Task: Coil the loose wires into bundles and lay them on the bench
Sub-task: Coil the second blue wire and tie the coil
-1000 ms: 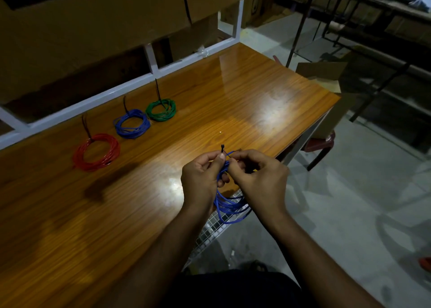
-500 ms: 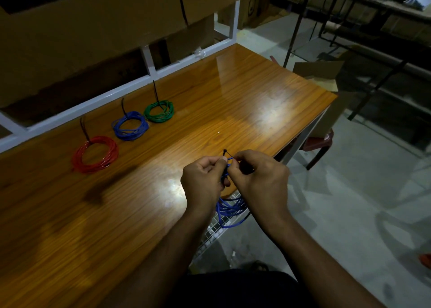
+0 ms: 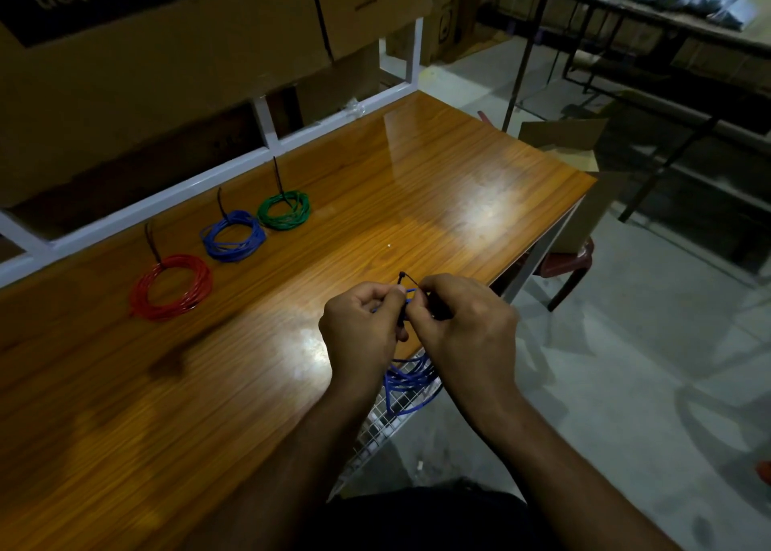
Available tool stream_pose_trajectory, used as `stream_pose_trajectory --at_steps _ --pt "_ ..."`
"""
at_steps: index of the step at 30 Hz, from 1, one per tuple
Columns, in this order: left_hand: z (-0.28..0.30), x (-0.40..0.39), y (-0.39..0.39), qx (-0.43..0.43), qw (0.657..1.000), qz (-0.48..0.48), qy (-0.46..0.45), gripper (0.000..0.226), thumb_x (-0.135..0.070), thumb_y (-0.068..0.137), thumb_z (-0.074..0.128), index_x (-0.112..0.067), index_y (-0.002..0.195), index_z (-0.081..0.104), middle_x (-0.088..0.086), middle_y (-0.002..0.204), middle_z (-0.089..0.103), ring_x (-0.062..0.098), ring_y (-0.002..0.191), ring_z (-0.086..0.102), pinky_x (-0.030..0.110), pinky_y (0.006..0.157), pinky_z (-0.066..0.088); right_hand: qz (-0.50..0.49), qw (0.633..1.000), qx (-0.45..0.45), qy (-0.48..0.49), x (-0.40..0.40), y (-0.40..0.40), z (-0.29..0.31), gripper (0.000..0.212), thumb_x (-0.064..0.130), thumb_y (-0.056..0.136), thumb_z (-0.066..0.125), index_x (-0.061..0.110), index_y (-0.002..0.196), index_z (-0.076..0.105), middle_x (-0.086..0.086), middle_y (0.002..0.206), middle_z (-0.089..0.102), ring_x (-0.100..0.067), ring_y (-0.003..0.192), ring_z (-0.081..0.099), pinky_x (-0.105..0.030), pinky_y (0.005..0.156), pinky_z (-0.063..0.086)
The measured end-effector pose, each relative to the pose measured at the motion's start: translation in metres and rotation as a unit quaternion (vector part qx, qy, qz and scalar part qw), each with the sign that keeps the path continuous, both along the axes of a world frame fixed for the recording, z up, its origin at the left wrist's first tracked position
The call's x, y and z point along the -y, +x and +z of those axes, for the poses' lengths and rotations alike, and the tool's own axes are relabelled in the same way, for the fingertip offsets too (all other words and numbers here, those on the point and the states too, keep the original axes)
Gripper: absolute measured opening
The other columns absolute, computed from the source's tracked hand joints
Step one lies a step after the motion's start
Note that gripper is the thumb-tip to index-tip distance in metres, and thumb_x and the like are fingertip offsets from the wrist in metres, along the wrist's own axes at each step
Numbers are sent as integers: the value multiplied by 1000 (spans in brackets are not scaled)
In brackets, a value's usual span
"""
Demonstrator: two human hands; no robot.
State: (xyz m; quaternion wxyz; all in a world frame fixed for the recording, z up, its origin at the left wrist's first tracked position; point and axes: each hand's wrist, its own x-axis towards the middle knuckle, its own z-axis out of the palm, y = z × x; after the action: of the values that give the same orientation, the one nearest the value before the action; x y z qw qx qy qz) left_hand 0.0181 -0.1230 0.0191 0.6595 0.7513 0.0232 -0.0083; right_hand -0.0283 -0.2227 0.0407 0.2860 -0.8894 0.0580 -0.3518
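Note:
My left hand (image 3: pixel 361 325) and my right hand (image 3: pixel 463 325) meet over the near edge of the wooden bench (image 3: pixel 417 183), both pinching a coil of blue wire (image 3: pixel 411 377) that hangs below them. A black cable tie (image 3: pixel 405 277) sticks up between my fingertips at the top of the coil. Three tied bundles lie in a row at the back left of the bench: a red bundle (image 3: pixel 171 285), a blue bundle (image 3: pixel 233 235) and a green bundle (image 3: pixel 283 210), each with a black tie tail standing up.
Cardboard boxes (image 3: pixel 167 29) fill a white frame (image 3: pixel 267 150) behind the bench. A wire mesh shelf (image 3: pixel 375 429) shows under the bench edge. To the right stand a red stool (image 3: pixel 567 263), an open carton (image 3: pixel 563 142) and a dark metal table (image 3: pixel 667 16).
My hands have stayed together on the blue coil, with small finger movements on the cable tie. The coil hangs a little lower behind my right wrist.

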Motion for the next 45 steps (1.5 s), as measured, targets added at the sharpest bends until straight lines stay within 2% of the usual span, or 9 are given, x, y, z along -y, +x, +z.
stream_pose_trajectory --at_steps 5,11,14,18,24,28,33,36,45 --pt "3 1 -1 -1 1000 5 -9 10 -12 86 70 -15 78 75 8 56 67 23 47 61 35 51 51 -11 1000 4 -15 0 0 2 6 17 83 72 12 79 72 0 70 67 -19 65 60 -34 58 50" --pt "1 -1 -2 14 1000 4 2 9 -14 88 70 -15 80 75 6 57 68 23 48 63 34 52 52 -13 1000 -11 -22 0 2 4 8 19 82 71 14 76 71 1 66 65 -17 62 60 -29 57 48" --pt "1 -1 -3 36 999 -7 17 9 -16 89 70 -16 81 74 5 57 68 22 47 63 33 49 50 -9 1000 -21 -18 -1 3 5 11 21 83 68 14 75 71 1 66 66 -17 62 60 -32 57 50" --pt "3 -3 -6 73 996 -7 46 8 -17 91 70 -14 85 75 -1 56 67 17 43 60 23 44 44 0 999 -30 -15 0 5 4 10 20 84 69 13 78 72 0 68 67 -17 64 61 -35 58 52" --pt "4 -4 -4 42 999 8 6 9 -16 89 72 -17 97 74 5 57 67 19 45 61 30 46 49 2 1000 -8 -18 -3 0 5 8 16 84 72 13 77 70 0 68 65 -18 64 58 -33 58 48" --pt "2 -4 -4 31 999 12 -14 3 -20 89 71 -19 87 74 7 56 67 24 45 59 34 49 51 5 1000 -11 -14 -3 -1 5 12 21 87 67 14 77 70 1 68 64 -16 64 58 -35 58 49" --pt "3 -5 -7 38 999 10 -2 12 -24 92 69 -18 82 72 8 53 64 23 42 57 34 47 48 9 1000 -8 -8 -2 -1 4 14 22 86 65 13 79 72 -1 70 66 -18 66 60 -38 59 51" --pt "3 -5 -7 39 999 10 8 12 -23 92 69 -18 82 72 7 52 64 21 42 57 35 48 49 8 1000 -4 -14 -3 -2 5 9 20 83 69 13 78 72 -1 69 65 -18 66 60 -35 59 50" --pt "2 -5 -13 57 998 -2 29 7 -20 92 68 -19 87 73 2 52 65 19 40 56 27 43 42 22 999 -30 -40 -1 -2 6 7 18 84 76 13 81 73 0 69 65 -16 65 59 -34 58 50"
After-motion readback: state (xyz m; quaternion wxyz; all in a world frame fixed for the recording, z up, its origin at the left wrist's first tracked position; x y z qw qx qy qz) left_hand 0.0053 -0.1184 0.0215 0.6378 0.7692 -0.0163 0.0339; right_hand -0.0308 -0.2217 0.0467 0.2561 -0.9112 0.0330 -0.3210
